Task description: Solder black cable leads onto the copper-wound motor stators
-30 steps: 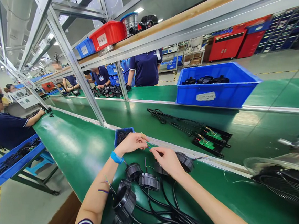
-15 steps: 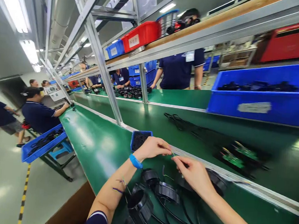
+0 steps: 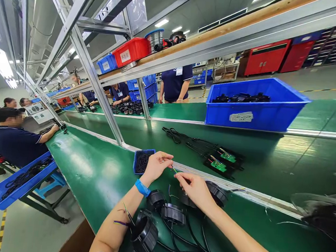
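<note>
My left hand (image 3: 157, 164) and my right hand (image 3: 194, 187) meet over the green bench, fingers pinched on the thin coloured wires (image 3: 175, 171) running between them. Just under the hands lie several round black housings (image 3: 174, 213) with black cables (image 3: 193, 248) trailing toward me. A blue wristband (image 3: 142, 187) circles my left wrist, and loose wire strands (image 3: 123, 215) drape over that forearm. A small blue tray (image 3: 142, 161) of tiny dark parts sits just left of my left hand.
On the green conveyor belt (image 3: 270, 161) beyond lie black trays with green circuit boards (image 3: 222, 159) and cable bundles. A large blue bin (image 3: 257, 104) stands behind. Metal shelf posts (image 3: 100, 93) rise at left. Seated workers (image 3: 15, 139) line the bench; a blue bin (image 3: 21, 182) hangs at its edge.
My hands stay pinched on the wires throughout; the head camera swung left and back. The circuit board trays on the belt have shifted leftward.
</note>
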Demonstrator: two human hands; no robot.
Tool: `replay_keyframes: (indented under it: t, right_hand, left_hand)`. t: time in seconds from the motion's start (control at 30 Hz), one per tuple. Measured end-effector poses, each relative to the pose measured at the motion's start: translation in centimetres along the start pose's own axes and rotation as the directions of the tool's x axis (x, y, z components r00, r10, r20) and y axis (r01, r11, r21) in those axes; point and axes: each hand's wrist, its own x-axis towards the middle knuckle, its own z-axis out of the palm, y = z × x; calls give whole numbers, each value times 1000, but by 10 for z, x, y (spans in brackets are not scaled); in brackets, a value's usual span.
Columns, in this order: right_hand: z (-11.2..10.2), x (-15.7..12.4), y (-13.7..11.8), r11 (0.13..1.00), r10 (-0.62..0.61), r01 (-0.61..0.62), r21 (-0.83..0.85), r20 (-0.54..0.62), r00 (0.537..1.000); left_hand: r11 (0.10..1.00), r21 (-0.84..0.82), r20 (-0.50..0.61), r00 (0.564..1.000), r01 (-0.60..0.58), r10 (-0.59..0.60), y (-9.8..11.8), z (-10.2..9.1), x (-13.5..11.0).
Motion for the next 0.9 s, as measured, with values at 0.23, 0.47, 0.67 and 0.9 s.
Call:
replay_keyframes:
  t: [0.23, 0.47, 0.67, 0.9]
  right_hand:
    - [0, 1, 1, 1000, 6, -6, -11, 2, 1000]
    - [-2, 0, -1, 999, 6, -7, -33, -5, 1000]
    - [-2, 1, 5, 999, 36, -36, -34, -13, 999]
    - [3, 14, 45, 999, 8, -11, -51, -55, 998]
  left_hand:
    - [1000, -1, 5, 1000, -6, 6, 1, -1, 0]
    - [999, 5, 46, 998, -38, 37, 3, -1, -1]
    - [988, 105, 48, 993, -116, 112, -2, 1, 0]
    - [975, 151, 55, 987, -161, 154, -9, 0, 2]
